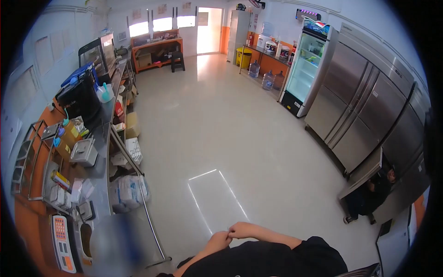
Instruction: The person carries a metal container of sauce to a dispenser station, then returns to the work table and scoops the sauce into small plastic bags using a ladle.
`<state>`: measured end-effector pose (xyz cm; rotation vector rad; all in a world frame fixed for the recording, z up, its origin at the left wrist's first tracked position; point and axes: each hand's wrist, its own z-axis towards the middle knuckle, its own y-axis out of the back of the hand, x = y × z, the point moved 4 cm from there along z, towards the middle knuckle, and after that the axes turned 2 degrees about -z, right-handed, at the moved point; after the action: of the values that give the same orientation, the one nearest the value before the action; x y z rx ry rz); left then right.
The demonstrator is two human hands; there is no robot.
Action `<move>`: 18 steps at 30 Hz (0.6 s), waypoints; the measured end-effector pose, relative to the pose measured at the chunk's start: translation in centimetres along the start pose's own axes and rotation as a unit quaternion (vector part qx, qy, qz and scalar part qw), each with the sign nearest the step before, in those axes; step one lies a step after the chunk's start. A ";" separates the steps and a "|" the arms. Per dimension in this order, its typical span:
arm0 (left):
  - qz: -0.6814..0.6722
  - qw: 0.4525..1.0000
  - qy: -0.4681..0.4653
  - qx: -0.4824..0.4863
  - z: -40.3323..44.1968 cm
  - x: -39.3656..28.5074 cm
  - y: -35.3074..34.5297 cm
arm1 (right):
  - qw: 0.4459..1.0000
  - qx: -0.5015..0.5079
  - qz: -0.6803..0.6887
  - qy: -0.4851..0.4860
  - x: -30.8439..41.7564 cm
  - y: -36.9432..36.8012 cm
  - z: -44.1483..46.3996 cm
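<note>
My left hand [219, 240] is closed, held in front of my black shirt [258, 261] at the bottom of the view. Against its fingertips press those of my right hand [242, 229], which is also closed. Whether anything small sits between the fingers cannot be made out. Both hands are over the pale, shiny floor, away from the counter. To the left on the steel counter are a digital scale [63, 243], a lidded steel container [84, 152] and squeeze bottles [62, 148]. A blurred white and blue shape [115, 244] covers the counter's near end.
Large steel refrigerators [355, 99] line the right wall beside a glass-door fridge [304, 69]. Another person [374, 194] crouches at an open lower refrigerator door [362, 173]. Under the left counter [102, 177] is a plastic-wrapped pack [130, 190]. A black stool [177, 61] stands far back.
</note>
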<state>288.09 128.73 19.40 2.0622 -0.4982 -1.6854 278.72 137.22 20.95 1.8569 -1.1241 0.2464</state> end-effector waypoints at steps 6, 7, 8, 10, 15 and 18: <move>0.030 0.999 -0.021 0.011 -1.5 1.1 3.8 | 0.996 -0.043 -0.024 0.071 2.1 -1.1 2.5; 0.065 0.998 -0.002 -0.004 -2.1 1.6 4.3 | 0.995 -0.055 -0.022 0.084 2.6 -1.6 3.2; 0.081 0.996 0.022 -0.014 -2.2 2.8 5.1 | 0.992 -0.073 -0.098 0.037 2.6 -1.7 4.8; 0.085 0.993 0.058 -0.050 -3.8 4.0 7.3 | 0.990 -0.113 -0.070 0.053 3.4 -1.3 6.9; 0.171 0.949 0.009 -0.263 -9.8 2.3 16.0 | 0.987 -0.044 -0.050 0.144 14.7 0.2 9.7; 0.252 0.907 -0.125 -0.314 -14.1 1.3 20.8 | 0.978 0.128 0.093 0.134 19.6 -0.9 12.9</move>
<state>302.01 111.89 31.94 1.1446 -0.4404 -1.5246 287.01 115.52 24.45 1.8701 -1.1162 0.7579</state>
